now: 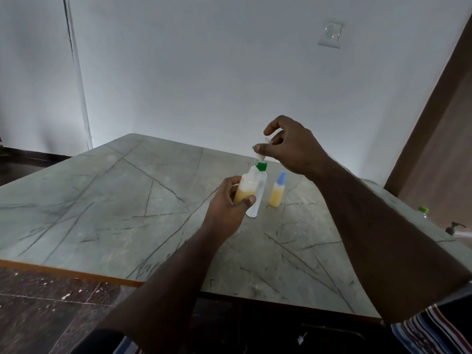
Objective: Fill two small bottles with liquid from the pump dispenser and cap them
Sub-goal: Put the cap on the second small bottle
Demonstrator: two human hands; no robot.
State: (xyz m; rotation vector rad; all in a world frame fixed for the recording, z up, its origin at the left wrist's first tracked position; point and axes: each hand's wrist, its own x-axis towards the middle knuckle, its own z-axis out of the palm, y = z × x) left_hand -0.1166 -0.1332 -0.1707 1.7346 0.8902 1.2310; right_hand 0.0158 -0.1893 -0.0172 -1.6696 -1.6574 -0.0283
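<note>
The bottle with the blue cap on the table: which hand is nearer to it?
Left. The left hand holds a small bottle just left of the blue-capped bottle. The right hand is raised above it, at the pump dispenser.

The right hand covers most of the green-collared clear pump dispenser's head. The left hand's grip hides the lower half of the uncapped small plastic bottle of yellow liquid. At the right edge, a dark pump top is too small to tell.

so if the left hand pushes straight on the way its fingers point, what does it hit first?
Probably the green-collared dispenser bottle: the left hand holds the uncapped bottle right beside it. Contact is unclear; depth is hard to judge.
</note>
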